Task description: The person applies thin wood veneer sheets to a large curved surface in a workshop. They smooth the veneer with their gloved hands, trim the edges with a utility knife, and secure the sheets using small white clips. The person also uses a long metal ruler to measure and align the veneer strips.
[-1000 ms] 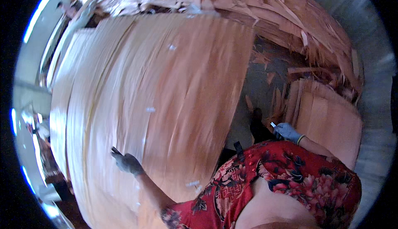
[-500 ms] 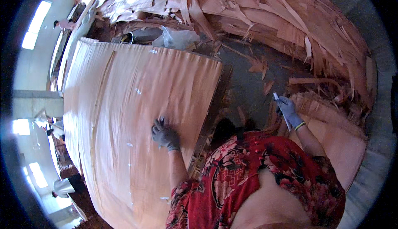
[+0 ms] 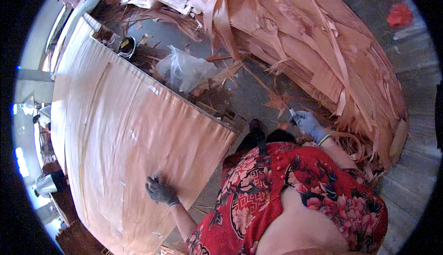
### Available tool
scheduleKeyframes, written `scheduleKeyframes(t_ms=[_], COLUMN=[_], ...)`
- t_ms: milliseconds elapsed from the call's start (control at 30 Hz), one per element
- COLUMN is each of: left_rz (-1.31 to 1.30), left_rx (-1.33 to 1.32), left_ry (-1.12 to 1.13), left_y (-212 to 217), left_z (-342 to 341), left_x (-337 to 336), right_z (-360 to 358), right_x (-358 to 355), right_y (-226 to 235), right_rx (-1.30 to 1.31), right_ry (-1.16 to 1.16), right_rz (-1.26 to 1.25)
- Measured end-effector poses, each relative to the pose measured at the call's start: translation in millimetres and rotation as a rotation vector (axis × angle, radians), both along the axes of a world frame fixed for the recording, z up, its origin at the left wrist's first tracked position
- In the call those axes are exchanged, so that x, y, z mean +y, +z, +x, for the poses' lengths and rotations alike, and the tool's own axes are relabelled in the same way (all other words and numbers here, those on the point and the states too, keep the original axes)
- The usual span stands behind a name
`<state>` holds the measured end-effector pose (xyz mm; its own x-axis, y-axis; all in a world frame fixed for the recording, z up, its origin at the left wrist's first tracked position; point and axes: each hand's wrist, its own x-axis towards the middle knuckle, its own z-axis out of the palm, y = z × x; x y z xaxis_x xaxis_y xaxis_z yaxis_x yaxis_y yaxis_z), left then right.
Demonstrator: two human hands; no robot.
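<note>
My left hand [image 3: 160, 191], in a grey glove, rests on the broad stack of pale wood veneer [image 3: 115, 139] near its right edge. Its fingers are loosely bent and apart, and I make out nothing held in them. Small light pieces, like bits of tape, dot the top sheet. My right hand [image 3: 308, 124], also gloved, is closed around a slim white stick-like tool [image 3: 292, 112], whose tip pokes out past the fingers; the rest of it is hidden. That hand hovers over the floor between the stack and the veneer scraps.
A long heap of torn veneer [image 3: 295, 42] curves along the far and right sides. Beyond the stack's far edge lie a clear plastic bag [image 3: 184, 68] and a dark round container [image 3: 126, 46]. A red object [image 3: 400, 15] lies at far right. Other people [image 3: 48, 185] stand at left.
My body and view have turned, so the stack sits slanted and lower left. My left hand stays on the veneer, nearer me; my right hand has moved away from the veneer pile at right.
</note>
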<state>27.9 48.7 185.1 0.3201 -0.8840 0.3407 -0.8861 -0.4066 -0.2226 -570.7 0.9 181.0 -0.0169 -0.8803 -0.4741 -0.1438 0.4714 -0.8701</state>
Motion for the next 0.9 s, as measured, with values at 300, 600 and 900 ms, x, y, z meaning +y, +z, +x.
scheduleKeyframes(t_ms=[300,600,900], left_rz=[-0.460,-0.416,-0.363], left_rx=[0.407,0.207,0.368], left_ry=[0.032,0.299,0.468], left_y=[75.2,58.6,47.7], left_z=[-67.4,-188.2,-186.4], left_x=[-37.6,-109.2,-103.5], right_z=[-2.5,-17.1,112.9], right_x=[-111.8,-333.4,-497.7], right_y=[30.3,27.7,28.8], right_rx=[0.106,0.055,0.059], right_ry=[0.208,0.645,0.953], right_rz=[0.098,-0.080,0.093])
